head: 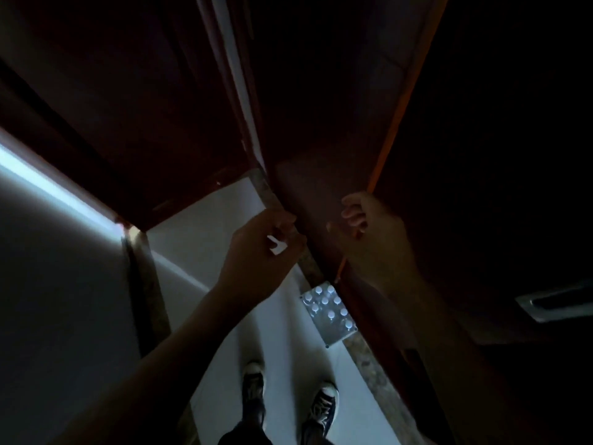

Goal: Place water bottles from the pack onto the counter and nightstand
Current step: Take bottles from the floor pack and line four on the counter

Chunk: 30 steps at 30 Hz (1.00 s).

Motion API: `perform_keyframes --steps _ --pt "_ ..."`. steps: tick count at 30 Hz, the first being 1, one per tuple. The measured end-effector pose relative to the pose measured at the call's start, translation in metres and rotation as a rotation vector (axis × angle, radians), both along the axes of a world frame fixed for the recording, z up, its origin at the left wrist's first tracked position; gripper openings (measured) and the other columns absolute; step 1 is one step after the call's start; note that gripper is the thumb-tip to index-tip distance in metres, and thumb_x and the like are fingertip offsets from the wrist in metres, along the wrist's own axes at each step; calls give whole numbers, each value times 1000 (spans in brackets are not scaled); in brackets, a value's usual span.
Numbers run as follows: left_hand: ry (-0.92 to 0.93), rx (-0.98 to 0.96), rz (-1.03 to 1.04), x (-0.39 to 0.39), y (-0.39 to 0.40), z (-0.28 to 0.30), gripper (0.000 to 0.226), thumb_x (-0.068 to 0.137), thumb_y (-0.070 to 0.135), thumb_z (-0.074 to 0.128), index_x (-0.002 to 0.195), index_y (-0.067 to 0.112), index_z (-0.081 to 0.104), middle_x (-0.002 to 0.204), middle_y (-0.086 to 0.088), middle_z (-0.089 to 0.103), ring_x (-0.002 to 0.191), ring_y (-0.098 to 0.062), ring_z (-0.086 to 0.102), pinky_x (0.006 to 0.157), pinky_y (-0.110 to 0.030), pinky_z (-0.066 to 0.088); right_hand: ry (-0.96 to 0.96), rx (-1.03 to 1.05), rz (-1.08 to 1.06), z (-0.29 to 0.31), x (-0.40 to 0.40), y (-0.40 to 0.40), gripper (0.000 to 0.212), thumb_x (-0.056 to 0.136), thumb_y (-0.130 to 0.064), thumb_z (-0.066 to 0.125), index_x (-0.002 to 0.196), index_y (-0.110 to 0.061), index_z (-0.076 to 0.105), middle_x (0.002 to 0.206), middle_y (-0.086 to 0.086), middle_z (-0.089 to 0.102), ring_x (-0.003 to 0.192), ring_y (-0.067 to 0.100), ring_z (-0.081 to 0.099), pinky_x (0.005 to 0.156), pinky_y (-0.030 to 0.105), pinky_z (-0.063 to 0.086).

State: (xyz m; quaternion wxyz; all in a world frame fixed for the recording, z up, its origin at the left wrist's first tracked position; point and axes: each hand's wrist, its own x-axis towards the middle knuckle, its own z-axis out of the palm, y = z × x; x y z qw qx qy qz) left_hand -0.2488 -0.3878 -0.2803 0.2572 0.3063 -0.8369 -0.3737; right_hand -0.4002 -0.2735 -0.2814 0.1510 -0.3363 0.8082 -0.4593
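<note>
dark wood all around, dim hallway, pale floor (224,220) below. pack of water bottles (328,311) standing on that floor against the speckled stone strip (373,374) at the foot of the wooden panel (321,194), white caps up, plastic wrap seemingly unbroken. both shoes (288,399) planted just short of it.

left hand (261,255) raised in front, thumb and fingers curled loosely together, nothing visibly pinched between them. right hand (373,229) up beside the panel's edge, fingers bent inward, not seen to clasp anything; too murky to tell whether touching the wood. neither hand near the pack, which sits well below and between the two forearms.

judging the step: reaching down for the pack, not yet begun. best done by bending at the knees, lowering both hands to opposite sides of the wrap, and lifting squarely so no bottle slips out. alternatively tearing the film at the top and drawing bottles one by one by the neck. counter and nightstand not in view, so carrying needed first.

no brand, label or writing legible anywhere; too dark and too small on the bottles.
</note>
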Motion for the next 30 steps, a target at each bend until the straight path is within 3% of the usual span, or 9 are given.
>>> perform_keyframes --steps 3,7,11,14,17,20,22,25,30 --pt "-18 89 -44 -27 -5 -40 19 82 19 77 98 25 68 84 16 69 77 1 67 64 -8 48 -42 67 -100 -32 -9 5 62 65 -65 53 114 -27 63 102 -8 70 94 13 67 84 42 57" --pt "-62 170 -183 -50 -8 -93 17 81 20 74 96 23 68 85 16 70 78 -3 66 66 -9 50 -74 153 -237 -82 -8 13 66 68 -70 54 113 -22 65 99 -6 72 86 10 68 76 34 57" --pt "-217 229 -315 -48 -17 -149 25 80 15 80 102 16 69 93 9 71 81 -7 67 70 -33 59 -115 198 -359 -143 -3 14 30 80 -45 73 98 -23 65 88 -7 70 77 11 68 70 36 57" --pt "-304 262 -340 -47 -26 -217 29 79 14 82 104 15 68 98 7 70 86 -10 67 72 -41 59 -175 206 -391 -213 2 10 35 75 -49 64 100 -26 63 94 -9 68 85 12 67 74 33 56" --pt "-475 324 -318 -47 -33 -305 36 80 26 80 112 23 64 107 12 66 93 -1 63 81 -32 56 -204 269 -429 -303 5 8 45 71 -48 65 109 -24 65 98 -16 63 88 4 62 75 13 46" --pt "-592 350 -297 -45 -38 -419 41 79 32 79 115 28 61 114 13 64 93 8 58 76 -13 47 -252 317 -425 -418 12 10 40 76 -31 75 112 -17 66 102 -15 58 92 10 62 78 22 49" --pt "-652 346 -305 -47 -38 -504 46 80 36 77 121 27 59 119 12 62 95 3 59 77 -16 46 -321 360 -401 -504 15 11 45 80 -25 78 120 -14 63 112 -4 63 102 18 64 82 29 50" --pt "-753 316 -345 -49 -36 -633 65 80 39 74 137 20 49 134 4 56 116 -13 57 93 -31 50 -358 428 -382 -627 19 10 51 82 -24 76 129 -11 58 126 5 61 114 22 59 88 26 42" --pt "-713 165 -409 -57 -28 -811 90 75 40 79 149 17 33 146 -1 46 131 -23 44 93 -27 41 -367 437 -420 -789 17 3 59 81 -16 75 135 -10 50 132 6 54 124 25 49 95 29 40"
